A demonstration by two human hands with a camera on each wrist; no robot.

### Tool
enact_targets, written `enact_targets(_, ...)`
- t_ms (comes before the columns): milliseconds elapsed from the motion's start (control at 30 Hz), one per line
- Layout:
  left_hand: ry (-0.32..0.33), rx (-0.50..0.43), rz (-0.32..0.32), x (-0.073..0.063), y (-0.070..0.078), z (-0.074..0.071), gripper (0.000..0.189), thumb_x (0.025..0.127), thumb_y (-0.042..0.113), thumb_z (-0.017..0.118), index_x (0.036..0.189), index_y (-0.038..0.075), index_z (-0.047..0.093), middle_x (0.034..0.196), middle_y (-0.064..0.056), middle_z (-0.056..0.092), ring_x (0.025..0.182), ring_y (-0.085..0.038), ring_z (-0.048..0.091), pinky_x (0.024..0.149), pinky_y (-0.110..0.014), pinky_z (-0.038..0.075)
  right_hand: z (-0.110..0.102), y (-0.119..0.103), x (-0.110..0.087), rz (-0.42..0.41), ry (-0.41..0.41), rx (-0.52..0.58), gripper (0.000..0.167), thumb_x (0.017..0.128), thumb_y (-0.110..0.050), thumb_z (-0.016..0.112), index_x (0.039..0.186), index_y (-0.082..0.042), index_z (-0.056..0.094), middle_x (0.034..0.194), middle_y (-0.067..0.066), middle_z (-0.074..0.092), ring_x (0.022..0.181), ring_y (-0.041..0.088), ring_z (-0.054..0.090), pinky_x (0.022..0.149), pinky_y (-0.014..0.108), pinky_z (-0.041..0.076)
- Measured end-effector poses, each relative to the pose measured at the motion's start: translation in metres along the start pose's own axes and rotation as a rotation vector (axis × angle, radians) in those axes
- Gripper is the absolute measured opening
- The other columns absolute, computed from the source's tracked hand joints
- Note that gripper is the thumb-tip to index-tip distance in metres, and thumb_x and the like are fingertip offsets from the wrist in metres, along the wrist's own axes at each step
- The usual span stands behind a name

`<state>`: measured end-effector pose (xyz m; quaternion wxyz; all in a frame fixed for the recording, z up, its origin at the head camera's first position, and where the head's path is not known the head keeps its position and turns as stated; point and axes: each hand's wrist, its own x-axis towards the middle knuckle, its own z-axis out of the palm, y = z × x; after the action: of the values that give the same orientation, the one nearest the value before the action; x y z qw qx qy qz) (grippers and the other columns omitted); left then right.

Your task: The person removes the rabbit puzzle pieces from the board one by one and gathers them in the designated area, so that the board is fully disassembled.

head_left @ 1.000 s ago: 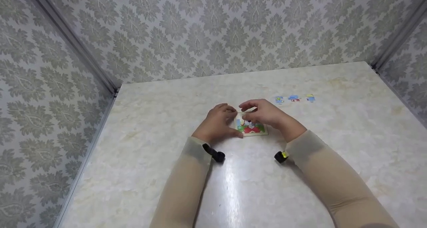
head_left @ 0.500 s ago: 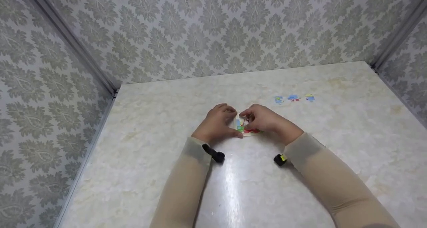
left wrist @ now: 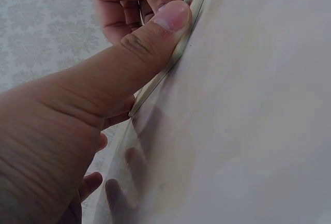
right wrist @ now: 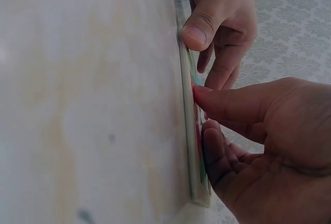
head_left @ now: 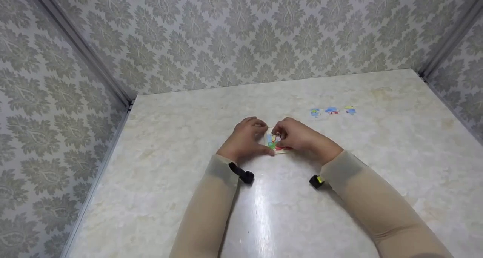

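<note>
the right hand (head_left: pixel 300 134) has come down over the three o'clock side of the puzzle board (right wrist: pixel 197 190), its bent fingers touching the picture, though i cannot tell whether they pinch a piece; likely the work has passed from lining up to pressing in. the left hand (head_left: pixel 247 138) grips the board's nine o'clock side between thumb and fingers, flat on the counter (head_left: pixel 169 137), with three loose pieces (head_left: pixel 332 110) at two o'clock.

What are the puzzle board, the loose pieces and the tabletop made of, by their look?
Puzzle board: probably wood or fibreboard, matte, from its pale, plain edge. Loose pieces: printed; too small to tell card from wood. Tabletop: perhaps laminate or stone, glossy, since it mirrors a bright streak.
</note>
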<state>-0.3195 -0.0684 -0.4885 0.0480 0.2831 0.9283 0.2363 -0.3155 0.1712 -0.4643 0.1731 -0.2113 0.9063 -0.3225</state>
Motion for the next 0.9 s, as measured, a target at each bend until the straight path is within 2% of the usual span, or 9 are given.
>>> enact_targets(267, 0.003, 0.010, 0.004, 0.0006, 0.0003, -0.0006, 0.096, 0.083, 0.058, 0.100, 0.159, 0.011, 0.067, 0.161, -0.004, 0.064, 0.171, -0.032, 0.037, 0.145, -0.048, 0.026, 0.0006, 0.0010, -0.0008, 0.003, -0.003, 0.043, 0.036, 0.104, -0.009, 0.079, 0.138, -0.004, 0.067, 0.128, 0.018, 0.065, 0.103, 0.025, 0.066, 0.091, 0.040, 0.057)
enact_targets(433, 0.003, 0.019, 0.017, 0.0017, -0.0010, 0.0003, 0.096, 0.083, 0.057, 0.100, 0.160, 0.010, 0.066, 0.161, -0.006, 0.064, 0.171, -0.034, 0.037, 0.144, -0.049, 0.027, 0.0019, 0.0011, -0.0004, 0.002, -0.009, 0.086, 0.035, 0.105, -0.006, 0.078, 0.137, -0.006, 0.064, 0.122, 0.016, 0.067, 0.102, 0.025, 0.063, 0.090, 0.040, 0.055)
enact_targets(633, 0.001, -0.028, -0.005, 0.0018, -0.0045, 0.0022, 0.095, 0.083, 0.058, 0.099, 0.160, 0.013, 0.066, 0.162, -0.002, 0.063, 0.173, -0.030, 0.033, 0.145, -0.049, 0.023, 0.0020, 0.0009, -0.0017, -0.024, -0.008, 0.091, 0.030, 0.105, -0.004, 0.074, 0.134, -0.008, 0.063, 0.114, 0.010, 0.066, 0.100, 0.023, 0.060, 0.090, 0.038, 0.052)
enact_targets(900, -0.002, -0.027, 0.003, 0.0027, -0.0054, 0.0023, 0.096, 0.083, 0.060, 0.099, 0.160, 0.012, 0.066, 0.162, -0.003, 0.062, 0.173, -0.030, 0.033, 0.145, -0.050, 0.024, 0.0027, 0.0014, -0.0015, -0.002, -0.004, 0.116, 0.032, 0.105, -0.005, 0.076, 0.135, -0.009, 0.065, 0.113, 0.008, 0.066, 0.098, 0.022, 0.060, 0.089, 0.038, 0.052)
